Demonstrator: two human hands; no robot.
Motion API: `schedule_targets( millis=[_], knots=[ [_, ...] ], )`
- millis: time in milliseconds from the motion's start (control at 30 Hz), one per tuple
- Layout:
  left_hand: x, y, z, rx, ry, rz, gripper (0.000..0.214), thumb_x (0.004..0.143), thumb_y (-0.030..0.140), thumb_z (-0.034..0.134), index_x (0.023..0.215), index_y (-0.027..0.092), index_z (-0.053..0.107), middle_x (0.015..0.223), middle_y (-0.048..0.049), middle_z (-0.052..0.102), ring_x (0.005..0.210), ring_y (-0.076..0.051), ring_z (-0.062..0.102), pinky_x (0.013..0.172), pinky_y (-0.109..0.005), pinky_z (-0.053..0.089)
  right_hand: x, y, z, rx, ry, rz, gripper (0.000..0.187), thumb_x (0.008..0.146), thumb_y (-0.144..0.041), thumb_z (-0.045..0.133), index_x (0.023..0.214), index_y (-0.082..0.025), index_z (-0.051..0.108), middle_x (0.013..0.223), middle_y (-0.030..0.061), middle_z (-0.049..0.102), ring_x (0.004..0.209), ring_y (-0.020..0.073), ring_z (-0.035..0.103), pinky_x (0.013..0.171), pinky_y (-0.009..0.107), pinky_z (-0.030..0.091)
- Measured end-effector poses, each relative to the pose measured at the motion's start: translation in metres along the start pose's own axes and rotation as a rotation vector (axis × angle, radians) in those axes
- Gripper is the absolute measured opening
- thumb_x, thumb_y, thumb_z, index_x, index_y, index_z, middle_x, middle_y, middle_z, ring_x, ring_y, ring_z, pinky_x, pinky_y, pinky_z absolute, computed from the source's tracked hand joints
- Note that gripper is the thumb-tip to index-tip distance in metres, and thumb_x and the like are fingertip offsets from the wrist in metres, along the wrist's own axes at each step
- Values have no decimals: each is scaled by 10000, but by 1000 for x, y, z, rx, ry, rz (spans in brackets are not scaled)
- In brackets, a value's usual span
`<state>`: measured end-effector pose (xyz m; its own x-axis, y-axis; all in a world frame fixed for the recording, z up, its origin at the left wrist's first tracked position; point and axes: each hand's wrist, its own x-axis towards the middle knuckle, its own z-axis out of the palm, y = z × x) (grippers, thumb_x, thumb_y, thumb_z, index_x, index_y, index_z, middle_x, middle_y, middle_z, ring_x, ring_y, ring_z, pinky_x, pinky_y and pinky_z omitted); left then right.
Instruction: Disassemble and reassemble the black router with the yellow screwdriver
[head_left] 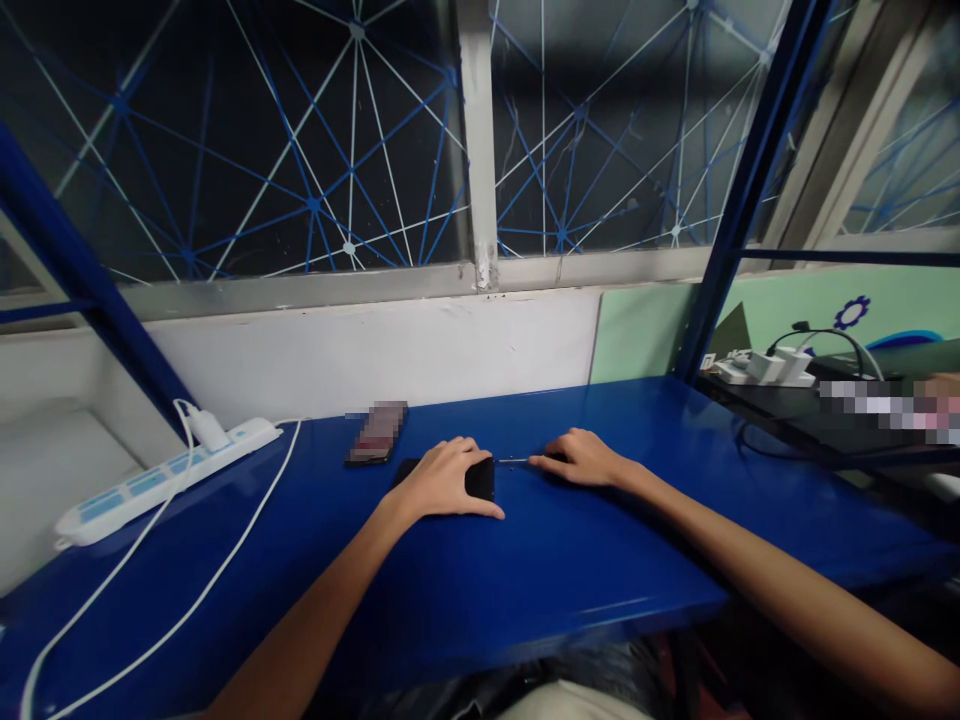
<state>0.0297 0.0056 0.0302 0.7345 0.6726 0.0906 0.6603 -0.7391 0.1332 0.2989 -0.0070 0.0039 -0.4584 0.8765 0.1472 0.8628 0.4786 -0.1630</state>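
My left hand lies over a flat black rectangular case on the blue table. Its fingers reach the far edge and its thumb stretches past the near right corner, gripping the case. To the right, my right hand is closed around a thin tool like a small screwdriver. The tool's metal shaft points left at the case's right edge; whether the tip touches it I cannot tell. The palm hides most of the handle. Tiny dark specks lie beside the shaft, too small to name.
A phone lies behind my left hand. On the left are a white power strip and a looping white cable. Blue metal posts flank the table. At the right stand white plugs and part of another person's hand.
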Motion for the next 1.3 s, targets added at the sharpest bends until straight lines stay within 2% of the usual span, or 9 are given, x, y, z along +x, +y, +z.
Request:
schedule_targets(
  millis=[367,1000,1300],
  knots=[
    [0,-1,6,6,60,2,885,634,830,551,1281,227,575,1177,-113,587,1054,-318,547,908,-414,410,1,0,0,23,-1,23,662,925,-643,281,634,-172,644,562,42,584,495,125,464,519,258,240],
    [0,-1,6,33,58,10,885,658,834,520,1287,214,569,1187,-112,585,1064,-319,549,915,-421,415,2,0,-1,69,-8,26,643,919,-632,311,600,-166,619,520,17,507,471,107,378,519,255,249],
    [0,-2,7,49,68,22,875,670,833,509,1275,203,569,1197,-118,584,1070,-319,549,910,-413,417,2,3,2,86,-2,13,650,918,-642,295,596,-171,607,507,5,488,470,111,393,523,255,245]
  ],
)
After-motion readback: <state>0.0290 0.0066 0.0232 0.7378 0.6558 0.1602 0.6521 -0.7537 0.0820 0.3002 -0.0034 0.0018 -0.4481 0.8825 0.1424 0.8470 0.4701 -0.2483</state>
